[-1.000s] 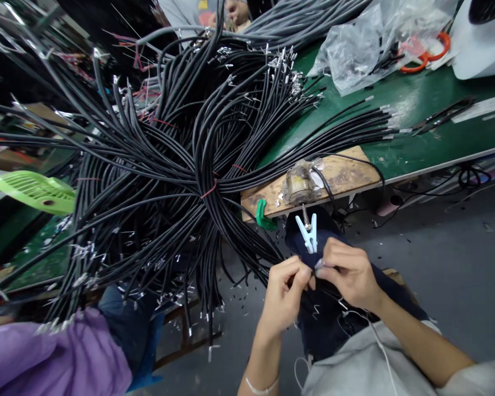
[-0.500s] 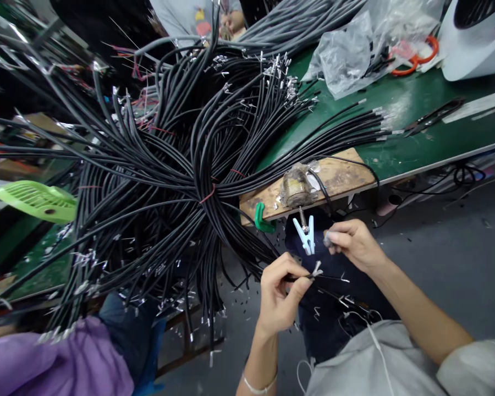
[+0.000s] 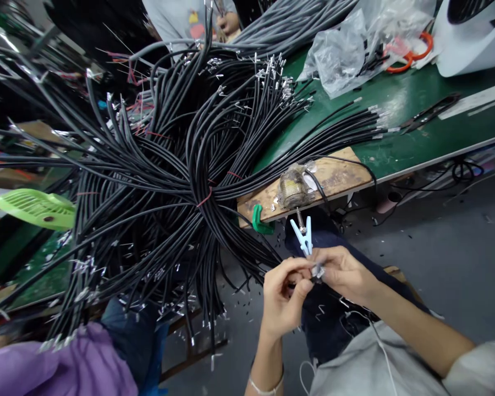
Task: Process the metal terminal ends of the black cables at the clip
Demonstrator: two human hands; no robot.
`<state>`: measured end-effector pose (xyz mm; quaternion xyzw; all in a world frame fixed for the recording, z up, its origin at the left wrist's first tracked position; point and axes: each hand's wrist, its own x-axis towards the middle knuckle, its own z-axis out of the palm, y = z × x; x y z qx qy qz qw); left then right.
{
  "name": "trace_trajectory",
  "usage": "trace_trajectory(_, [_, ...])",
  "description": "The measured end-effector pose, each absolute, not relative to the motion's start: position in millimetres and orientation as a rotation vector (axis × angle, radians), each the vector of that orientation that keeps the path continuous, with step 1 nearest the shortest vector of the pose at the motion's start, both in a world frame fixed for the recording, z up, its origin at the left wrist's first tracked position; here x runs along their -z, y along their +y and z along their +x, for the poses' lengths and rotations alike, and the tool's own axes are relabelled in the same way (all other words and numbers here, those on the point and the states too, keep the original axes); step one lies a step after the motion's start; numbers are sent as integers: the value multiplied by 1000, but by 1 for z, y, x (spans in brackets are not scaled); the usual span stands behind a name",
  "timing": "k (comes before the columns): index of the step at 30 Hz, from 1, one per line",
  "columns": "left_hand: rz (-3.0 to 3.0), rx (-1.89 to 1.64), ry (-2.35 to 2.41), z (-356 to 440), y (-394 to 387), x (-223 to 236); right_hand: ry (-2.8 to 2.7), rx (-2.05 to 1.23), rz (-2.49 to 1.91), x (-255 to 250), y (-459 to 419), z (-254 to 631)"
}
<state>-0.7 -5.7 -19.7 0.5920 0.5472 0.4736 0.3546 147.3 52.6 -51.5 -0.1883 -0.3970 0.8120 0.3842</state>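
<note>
My left hand [image 3: 286, 294] is closed in a pinch on a black cable, whose end is mostly hidden by the fingers. Right beside it, my right hand [image 3: 346, 272] pinches a small crumpled silvery-grey piece [image 3: 317, 270] against the cable end. Fingers cover most of that piece, so its kind is unclear. Just above the hands, a light-blue clothespin [image 3: 304, 236] is fixed to the shaft of a small motor wrapped in clear tape [image 3: 293, 188]. A large bundle of black cables [image 3: 206, 187] with stripped ends fans out to the left.
The motor sits on a wooden board [image 3: 346, 170], near a green clamp [image 3: 260, 220]. On the green table [image 3: 400, 99] lie orange-handled scissors [image 3: 410, 55], snips [image 3: 431, 113] and a plastic bag [image 3: 338, 60]. A person in a purple top [image 3: 66, 366] sits at left; another person's hand [image 3: 229, 23] is across.
My right hand has moved left and down, bringing the silvery-grey piece to the cable end at my left hand. The fanned-out strands seen there before are now covered.
</note>
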Motion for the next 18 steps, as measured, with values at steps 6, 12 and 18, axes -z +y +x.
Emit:
trace_trajectory(6, [1712, -1258, 1241, 14, -8, 19, -952, -2225, -597, 54, 65, 149])
trace_trajectory(12, [1710, -1644, 1397, 26, -11, 24, -911, -2044, -631, 40, 98, 139])
trace_trajectory(18, [1775, -1742, 1585, 33, 3, 26, -667, -2249, -477, 35, 101, 114])
